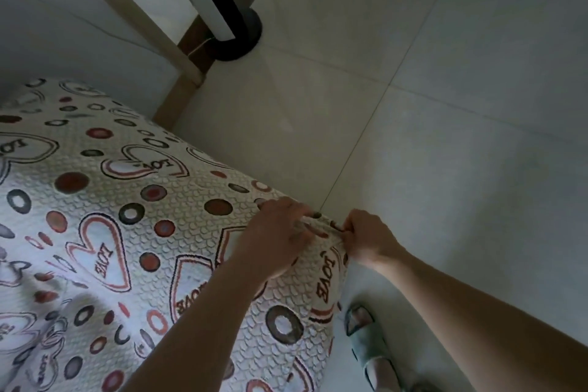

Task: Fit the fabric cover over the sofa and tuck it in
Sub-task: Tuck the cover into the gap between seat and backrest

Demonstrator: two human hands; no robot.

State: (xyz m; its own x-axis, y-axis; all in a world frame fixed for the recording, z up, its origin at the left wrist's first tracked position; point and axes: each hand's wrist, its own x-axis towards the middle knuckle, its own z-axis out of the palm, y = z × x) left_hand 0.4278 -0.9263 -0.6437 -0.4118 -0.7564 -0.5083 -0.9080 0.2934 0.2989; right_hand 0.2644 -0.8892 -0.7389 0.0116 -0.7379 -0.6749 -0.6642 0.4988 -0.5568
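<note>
Quilted white fabric cover (127, 200), printed with hearts and rings, lies stretched over a rounded bulk. At the cover's right corner I see the left hand (280, 232) with its grip pinching the edge. Just right of that corner, the right hand (366, 239) grips the same edge.

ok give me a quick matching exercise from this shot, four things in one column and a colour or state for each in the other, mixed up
1 fabric cover
2 slipper
3 fan base
4 right hand

a black and round, near the top
b grey-green, at the lower right
c pinching the cover's edge
d white with hearts and rings

Pairs: 1-d, 2-b, 3-a, 4-c
</note>
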